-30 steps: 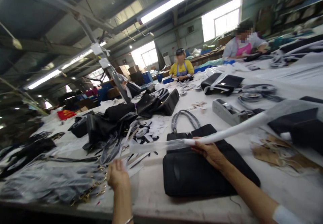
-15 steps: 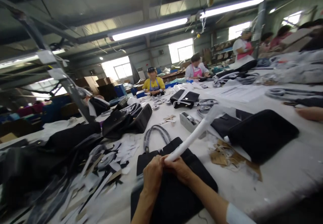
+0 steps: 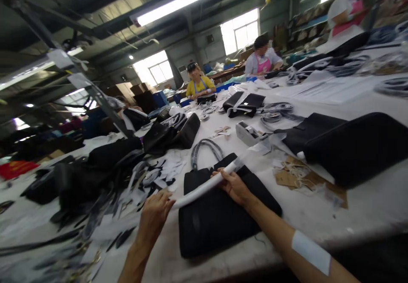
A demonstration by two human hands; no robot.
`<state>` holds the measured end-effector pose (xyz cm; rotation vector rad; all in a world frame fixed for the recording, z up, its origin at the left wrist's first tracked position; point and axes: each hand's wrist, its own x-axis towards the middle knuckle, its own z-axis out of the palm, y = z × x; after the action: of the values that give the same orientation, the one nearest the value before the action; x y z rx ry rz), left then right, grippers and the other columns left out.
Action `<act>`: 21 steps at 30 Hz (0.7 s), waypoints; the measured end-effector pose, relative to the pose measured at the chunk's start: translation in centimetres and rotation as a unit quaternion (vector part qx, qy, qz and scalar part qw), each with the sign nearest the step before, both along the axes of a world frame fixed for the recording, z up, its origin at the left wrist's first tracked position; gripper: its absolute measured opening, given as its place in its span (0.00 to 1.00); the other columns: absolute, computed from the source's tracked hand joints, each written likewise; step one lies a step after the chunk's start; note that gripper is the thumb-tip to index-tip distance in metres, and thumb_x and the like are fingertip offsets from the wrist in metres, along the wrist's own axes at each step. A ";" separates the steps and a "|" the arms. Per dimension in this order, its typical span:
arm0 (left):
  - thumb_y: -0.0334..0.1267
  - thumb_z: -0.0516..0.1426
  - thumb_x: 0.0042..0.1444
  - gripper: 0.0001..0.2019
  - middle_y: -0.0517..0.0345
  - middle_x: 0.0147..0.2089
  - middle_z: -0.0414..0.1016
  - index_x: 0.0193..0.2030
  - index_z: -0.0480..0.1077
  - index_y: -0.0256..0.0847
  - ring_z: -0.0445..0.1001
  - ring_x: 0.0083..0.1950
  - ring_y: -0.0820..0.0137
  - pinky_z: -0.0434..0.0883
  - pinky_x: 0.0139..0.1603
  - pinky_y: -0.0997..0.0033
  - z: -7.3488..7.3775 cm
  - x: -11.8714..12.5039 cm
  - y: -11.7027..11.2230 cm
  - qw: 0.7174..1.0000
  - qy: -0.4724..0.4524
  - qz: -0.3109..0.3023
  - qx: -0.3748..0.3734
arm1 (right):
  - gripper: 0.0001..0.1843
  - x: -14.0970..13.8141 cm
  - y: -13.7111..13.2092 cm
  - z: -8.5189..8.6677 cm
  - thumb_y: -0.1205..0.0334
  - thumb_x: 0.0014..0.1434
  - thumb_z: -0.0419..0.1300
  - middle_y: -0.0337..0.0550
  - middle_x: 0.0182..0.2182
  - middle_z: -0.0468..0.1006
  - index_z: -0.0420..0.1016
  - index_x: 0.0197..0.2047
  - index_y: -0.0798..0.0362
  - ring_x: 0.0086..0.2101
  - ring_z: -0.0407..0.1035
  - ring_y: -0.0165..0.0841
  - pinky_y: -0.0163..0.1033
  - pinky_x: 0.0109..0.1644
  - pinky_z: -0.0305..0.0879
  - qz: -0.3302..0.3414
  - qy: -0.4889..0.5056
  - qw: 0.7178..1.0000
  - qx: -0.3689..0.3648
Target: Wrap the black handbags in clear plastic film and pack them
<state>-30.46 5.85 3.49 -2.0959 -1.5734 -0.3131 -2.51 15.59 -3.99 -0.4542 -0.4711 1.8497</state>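
A long white tube-like roll (image 3: 197, 193), with clear film at its far end, stretches between my hands above a black handbag (image 3: 219, 227). My left hand (image 3: 156, 213) is closed on its near end, left of the bag. Further along, my right hand (image 3: 235, 187) grips it over the bag with thumb and fingers. The bag lies flat on the table, and its film-wrapped handle (image 3: 207, 143) arches up at the far side. I cannot tell what, if anything, is inside the white roll.
Paper and strip scraps (image 3: 162, 168) lie to the left, beside black bags (image 3: 172, 132). A tape dispenser (image 3: 247, 133) stands behind the handbag. On the right are brown tags with strings (image 3: 296, 174) and another black bag (image 3: 366, 147). Co-workers (image 3: 199, 85) sit across the table.
My hands have moved apart along the white roll, the left toward the lower left. The roll has swung from pointing up and away to lying low across the bag. The view has shifted.
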 end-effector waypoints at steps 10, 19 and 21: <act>0.31 0.49 0.66 0.13 0.54 0.38 0.74 0.54 0.68 0.42 0.72 0.40 0.61 0.65 0.40 0.61 -5.0 12.8 3.9 0.997 -0.033 0.030 -0.060 | 0.14 0.8 0.0 0.6 0.55 0.56 0.67 0.49 0.38 0.82 0.71 0.40 0.53 0.46 0.76 0.46 0.54 0.50 0.73 -0.014 -0.073 0.997 -0.010; 0.29 0.49 0.66 0.14 0.55 0.40 0.74 0.54 0.67 0.44 0.70 0.42 0.63 0.61 0.40 0.62 -6.1 11.9 3.7 0.995 -0.073 -0.002 -0.070 | 0.17 7.2 4.0 2.3 0.56 0.70 0.42 0.43 0.34 0.81 0.67 0.34 0.50 0.40 0.78 0.36 0.52 0.52 0.73 -0.156 -0.194 0.968 -0.025; 0.30 0.49 0.66 0.13 0.55 0.40 0.74 0.54 0.68 0.43 0.70 0.42 0.63 0.61 0.40 0.62 -6.2 12.0 3.7 0.994 -0.080 -0.010 -0.070 | 0.16 10.4 4.7 3.1 0.56 0.69 0.43 0.45 0.34 0.80 0.67 0.34 0.50 0.38 0.78 0.37 0.54 0.50 0.73 -0.183 -0.230 0.956 -0.017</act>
<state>-18.49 9.57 -2.67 -2.2413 -1.7123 -0.3979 7.89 20.30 -0.85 -0.9408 -0.6207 1.3900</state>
